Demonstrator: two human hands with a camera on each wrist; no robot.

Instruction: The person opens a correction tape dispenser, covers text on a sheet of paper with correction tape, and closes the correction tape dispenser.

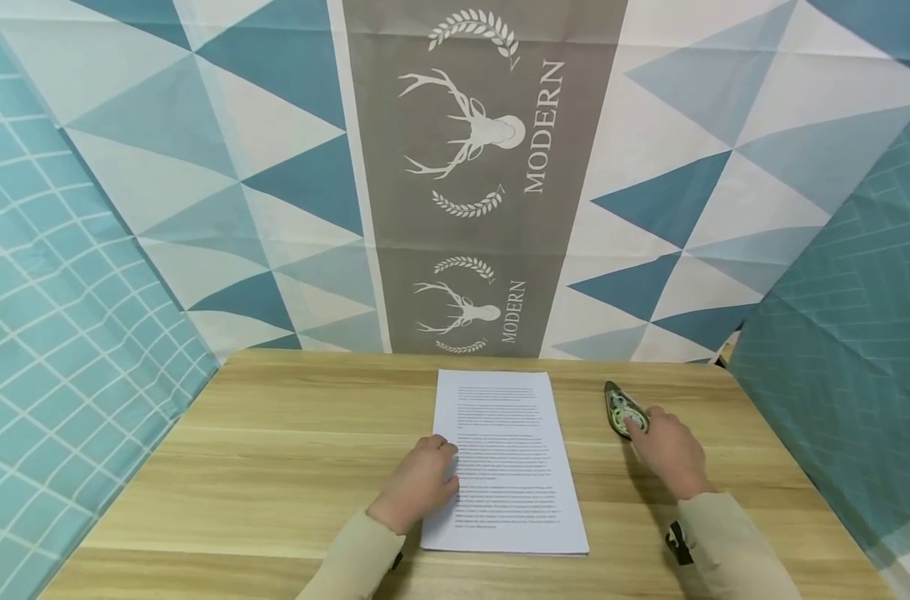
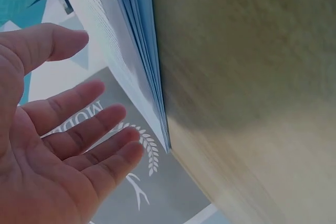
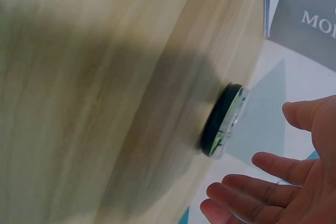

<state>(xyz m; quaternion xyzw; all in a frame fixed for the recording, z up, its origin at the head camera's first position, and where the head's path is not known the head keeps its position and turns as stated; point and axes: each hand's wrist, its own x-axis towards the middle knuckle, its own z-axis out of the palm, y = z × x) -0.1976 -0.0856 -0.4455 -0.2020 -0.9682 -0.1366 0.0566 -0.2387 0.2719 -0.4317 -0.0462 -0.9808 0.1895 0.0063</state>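
A stack of printed paper sheets (image 1: 503, 475) lies on the wooden table, its layered edge (image 2: 143, 40) visible in the left wrist view. My left hand (image 1: 419, 479) hovers at the stack's left side, overlapping its edge in the head view, with fingers relaxed and holding nothing. To the right of the paper lies a dark green correction tape dispenser (image 1: 622, 412) with a patterned, partly clear top. My right hand (image 1: 671, 450) reaches close over its near end. In the right wrist view the thumb and loosely extended fingers stand apart from the dispenser (image 3: 226, 121).
The wooden table (image 1: 290, 467) ends at a patterned backdrop (image 1: 305, 167) with triangles and deer heads. Tiled blue cloth (image 1: 57, 317) hangs on the left and teal cloth (image 1: 845, 333) on the right. A dark band (image 1: 677, 543) shows at my right cuff.
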